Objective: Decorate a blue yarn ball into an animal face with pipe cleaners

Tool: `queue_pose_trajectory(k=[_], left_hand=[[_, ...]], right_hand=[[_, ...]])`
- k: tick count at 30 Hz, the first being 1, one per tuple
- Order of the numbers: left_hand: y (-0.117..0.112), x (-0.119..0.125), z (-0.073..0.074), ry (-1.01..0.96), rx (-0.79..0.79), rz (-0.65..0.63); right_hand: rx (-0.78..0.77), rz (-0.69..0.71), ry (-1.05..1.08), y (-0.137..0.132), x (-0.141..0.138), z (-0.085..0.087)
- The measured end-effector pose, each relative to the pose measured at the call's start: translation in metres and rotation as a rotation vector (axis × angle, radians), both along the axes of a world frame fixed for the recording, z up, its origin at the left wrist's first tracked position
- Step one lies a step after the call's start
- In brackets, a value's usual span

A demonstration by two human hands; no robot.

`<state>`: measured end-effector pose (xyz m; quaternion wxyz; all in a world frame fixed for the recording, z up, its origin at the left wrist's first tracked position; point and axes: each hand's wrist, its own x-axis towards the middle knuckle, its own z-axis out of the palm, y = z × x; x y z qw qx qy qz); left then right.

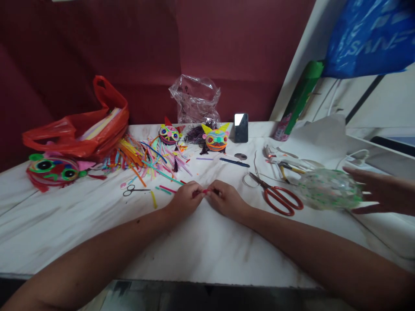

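My left hand (pixel 185 198) and my right hand (pixel 227 199) meet at the middle of the white marble table (pixel 97 224). Both are closed in a pinch on a small red paper strip (pixel 205 191) held between their fingertips. The knuckles rest on the tabletop. A pile of coloured paper strips (pixel 142 157) lies just beyond my left hand, with small black scissors (pixel 133 190) to its left. Red-handled scissors (pixel 277 195) lie to the right of my right hand.
Another person's hand (pixel 382 192) at the right touches a clear speckled ball (pixel 329 189). Two colourful paper masks (pixel 169 134) (pixel 216 139), a phone (pixel 241 127), a clear plastic bag (pixel 196 99), a red bag (pixel 84 127), a big-eyed mask (pixel 53 169), a glue gun (pixel 279 157).
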<state>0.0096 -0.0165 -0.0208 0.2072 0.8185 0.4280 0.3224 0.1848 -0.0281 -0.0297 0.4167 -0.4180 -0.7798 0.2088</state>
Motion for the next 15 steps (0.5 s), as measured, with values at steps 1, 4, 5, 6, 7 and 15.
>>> queue_pose_trajectory(k=[1, 4, 5, 6, 7, 15], left_hand=[[-0.0003, -0.0001, 0.0007, 0.004, 0.0, -0.005], [-0.0013, -0.0006, 0.0009, 0.003, 0.02, -0.011], [-0.0015, -0.0007, 0.0002, 0.006, 0.036, -0.014], [-0.0017, -0.0008, -0.0008, 0.016, 0.057, -0.019], [-0.0018, -0.0007, -0.0019, 0.031, 0.084, -0.028], [-0.004, -0.001, 0.0036, 0.021, 0.128, -0.02]], right_hand=[[0.023, 0.004, -0.008, -0.0003, 0.0002, 0.0002], [0.111, 0.028, -0.044, 0.0001, 0.002, 0.0011], [0.144, 0.045, -0.065, 0.0006, 0.0029, 0.0015], [0.171, 0.068, -0.092, 0.0013, 0.0038, 0.0017], [0.188, 0.096, -0.123, 0.002, 0.0045, 0.0017], [0.012, 0.071, 0.032, 0.0007, 0.0021, -0.002]])
